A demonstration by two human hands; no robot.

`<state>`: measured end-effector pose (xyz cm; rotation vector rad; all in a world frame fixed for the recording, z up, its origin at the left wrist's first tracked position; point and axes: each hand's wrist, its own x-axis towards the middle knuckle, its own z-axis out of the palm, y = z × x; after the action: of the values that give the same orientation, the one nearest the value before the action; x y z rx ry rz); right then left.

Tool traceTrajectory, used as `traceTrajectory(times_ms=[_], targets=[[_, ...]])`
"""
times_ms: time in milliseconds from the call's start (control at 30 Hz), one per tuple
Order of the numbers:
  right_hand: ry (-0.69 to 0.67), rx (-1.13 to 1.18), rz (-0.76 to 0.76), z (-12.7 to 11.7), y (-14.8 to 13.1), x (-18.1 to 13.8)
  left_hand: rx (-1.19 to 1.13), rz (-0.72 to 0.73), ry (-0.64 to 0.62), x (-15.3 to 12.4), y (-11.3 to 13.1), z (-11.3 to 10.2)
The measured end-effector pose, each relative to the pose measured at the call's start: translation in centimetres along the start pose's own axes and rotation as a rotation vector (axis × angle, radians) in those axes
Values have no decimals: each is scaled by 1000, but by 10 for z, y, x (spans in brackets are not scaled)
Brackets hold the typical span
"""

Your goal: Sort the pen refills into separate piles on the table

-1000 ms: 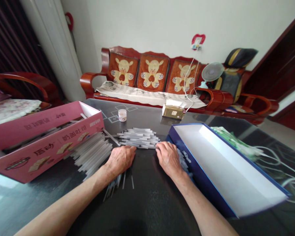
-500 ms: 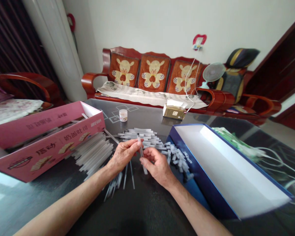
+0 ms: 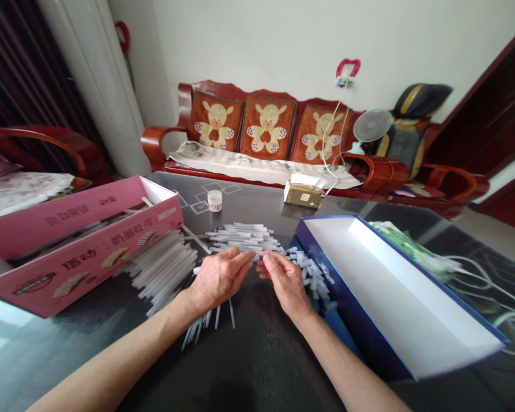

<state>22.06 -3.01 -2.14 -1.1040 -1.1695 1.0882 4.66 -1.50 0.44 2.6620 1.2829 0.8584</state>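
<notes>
Above the dark surface (image 3: 274, 355): current status

Left hand (image 3: 217, 277): grip grasping a white tube (image 3: 196, 270), one end projecting toward the pink box (image 3: 111, 252). Right hand (image 3: 282, 278): fingertips at the opposite end; grip cannot be determined. Tube pile (image 3: 244, 234): just beyond both hands.

left hand (image 3: 218, 277): fingers bent, pointing inward
right hand (image 3: 286, 281): thumb pinched to fingers, tips near left's
forearms (image 3: 129, 349): bare, converging forward

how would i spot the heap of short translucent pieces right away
On the dark table, find the open blue box at right. Beside its left wall, near the right hand, lies the heap of short pieces: stubby and jumbled, unlike the longer, aligned tubes nearby.
</notes>
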Motion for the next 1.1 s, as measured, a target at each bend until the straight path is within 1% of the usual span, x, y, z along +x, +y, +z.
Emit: traceTrajectory(times_ms=[100,233,400,567,700,800,967,1100], targets=[[-5,-43,42,0,3,0,146,63,0,-3,-1,7],[-40,-73,69,-1,8,0,232,122,66,-7,-4,16],[-30,-36,107,-1,11,-1,261,145,106,-10,-4,24],[-23,17,134,0,12,-1,290,125,95,-9,-3,26],[-64,35,127,-1,13,0,297,101,89,-9,-6,26],[-89,-4,111,-2,14,0,294,90,101,-9,-8,26],[-66,-125,76,0,18,0,281,114,79,-9,-8,25],[-73,-95,82,0,17,0,267,109,71,-8,-8,25]])
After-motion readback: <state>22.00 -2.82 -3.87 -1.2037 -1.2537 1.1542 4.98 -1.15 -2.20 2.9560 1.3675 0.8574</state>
